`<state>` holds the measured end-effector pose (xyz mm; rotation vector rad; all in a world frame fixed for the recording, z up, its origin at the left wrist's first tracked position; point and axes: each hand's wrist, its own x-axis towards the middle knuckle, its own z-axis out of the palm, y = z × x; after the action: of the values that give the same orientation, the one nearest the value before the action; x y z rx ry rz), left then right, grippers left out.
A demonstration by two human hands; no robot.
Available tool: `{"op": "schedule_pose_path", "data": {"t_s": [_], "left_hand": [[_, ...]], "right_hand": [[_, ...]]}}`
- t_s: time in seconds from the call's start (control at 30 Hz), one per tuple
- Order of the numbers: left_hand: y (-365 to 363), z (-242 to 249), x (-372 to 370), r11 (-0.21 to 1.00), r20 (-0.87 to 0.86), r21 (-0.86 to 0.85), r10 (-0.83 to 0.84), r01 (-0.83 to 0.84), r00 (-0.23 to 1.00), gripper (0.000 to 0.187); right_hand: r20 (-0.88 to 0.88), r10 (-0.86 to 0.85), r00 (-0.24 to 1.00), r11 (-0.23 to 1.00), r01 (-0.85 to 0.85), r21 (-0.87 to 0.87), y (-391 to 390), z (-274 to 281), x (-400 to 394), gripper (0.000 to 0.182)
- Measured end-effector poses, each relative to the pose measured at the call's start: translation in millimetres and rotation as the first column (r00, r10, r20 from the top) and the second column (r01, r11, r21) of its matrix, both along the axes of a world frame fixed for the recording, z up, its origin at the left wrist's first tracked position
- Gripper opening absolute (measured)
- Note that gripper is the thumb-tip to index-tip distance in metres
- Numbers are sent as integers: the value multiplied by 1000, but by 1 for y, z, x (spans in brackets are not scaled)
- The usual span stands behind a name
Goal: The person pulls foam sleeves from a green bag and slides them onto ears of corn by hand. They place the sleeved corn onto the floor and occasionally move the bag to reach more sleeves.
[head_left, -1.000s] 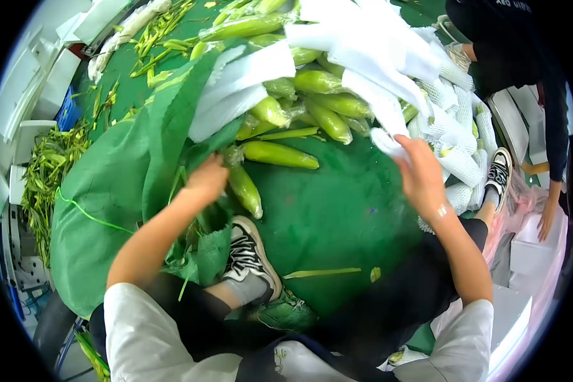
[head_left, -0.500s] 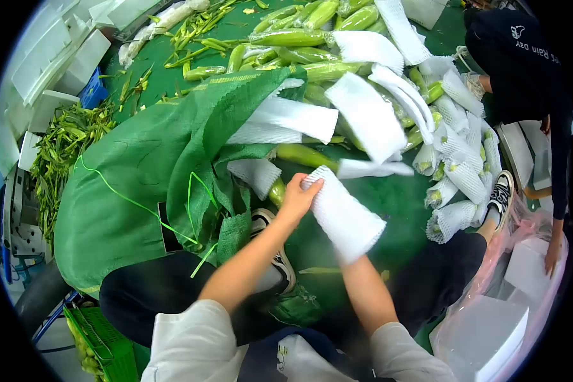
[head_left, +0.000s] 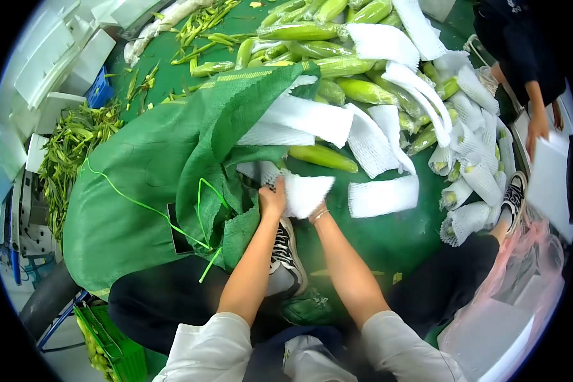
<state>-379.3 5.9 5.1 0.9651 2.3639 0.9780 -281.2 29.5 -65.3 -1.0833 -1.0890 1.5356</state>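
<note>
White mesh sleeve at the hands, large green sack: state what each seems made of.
White mesh sleeve: probably plastic foam netting, matte; the similar flat piece nearby shows ridged mesh. Large green sack: likely woven plastic, dull; cloth-like creases, ragged edge.

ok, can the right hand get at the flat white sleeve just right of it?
Probably yes: only bare green floor shows between the right hand and the flat white sleeve, though that hand is mostly hidden by another sleeve.
</note>
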Motion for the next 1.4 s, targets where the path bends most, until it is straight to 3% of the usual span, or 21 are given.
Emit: {"op": "schedule_pose_path", "data": {"t_s": [0.03,0.07,0.17,0.23,0.27,0.33,0.47,0.5,0.57,0.63,0.7,0.77,0.8,0.87,0.93,0.97,1.13,1.27,1.33,1.37,1.4], "left_hand": [[-4,-54,-17,997,282,49,49,-65,958,59],[-12,-31,-4,998,327,46,-49,35,944,51],[-61,94,60,861,395,158,-504,484,768,35],[-96,99,88,965,845,264,-227,-8,484,46],[-104,113,102,915,983,18,-89,-402,-159,51],[-115,81,105,938,936,144,-232,-315,-265,54],[-88,156,118,963,939,-69,-25,-259,-343,55],[-86,141,115,953,886,302,-294,35,360,51],[-82,90,99,867,893,444,-406,-227,193,36],[-44,125,107,951,994,103,-111,-293,-10,28],[-48,59,92,965,918,155,-62,-211,391,28],[-47,13,88,947,814,244,-82,-210,575,27],[-48,-21,87,900,582,420,-169,-116,795,25],[-40,-12,90,965,142,235,-150,114,978,13],[-41,-22,88,960,7,108,-261,259,965,12],[-35,-7,104,965,53,47,-260,257,964,18],[25,80,214,831,124,337,-505,443,854,31],[55,67,234,863,206,314,-469,395,859,24],[43,38,210,875,293,259,-475,410,830,21],[35,18,198,860,215,297,-483,414,849,20],[27,9,185,855,199,286,-495,433,846,20]], "right_hand": [[-75,-125,989,987,132,94,-6,-5,-7,30],[43,58,997,984,-50,-170,-14,64,28,30],[245,256,935,962,-220,-163,-49,160,87,27],[208,328,921,937,-290,-195,-68,196,121,23],[133,306,943,936,-272,-222,-77,201,132,23],[56,225,973,929,-197,-314,-78,205,143,22],[63,75,995,948,-52,-313,-59,199,138,24],[125,24,992,958,13,-287,-52,191,132,25],[103,-35,994,948,65,-312,-35,183,123,23],[147,-81,986,932,127,-340,-16,155,118,21],[189,-75,979,898,148,-413,-16,107,109,22],[328,-151,933,872,282,-400,-19,52,94,29],[411,-230,882,867,378,-325,-30,25,87,35],[392,-253,885,823,409,-393,-31,7,87,37],[176,-360,916,679,386,-625,-36,8,96,34],[-141,-521,842,583,230,-779,-38,43,105,32],[-700,-490,519,826,20,-563,-10,126,231,43],[-597,-682,423,732,399,-552,31,225,310,29],[-388,-667,635,739,504,-446,31,208,328,29],[295,-396,869,841,473,-262,35,171,346,38],[662,-300,687,880,468,-87,34,124,348,46]]}}
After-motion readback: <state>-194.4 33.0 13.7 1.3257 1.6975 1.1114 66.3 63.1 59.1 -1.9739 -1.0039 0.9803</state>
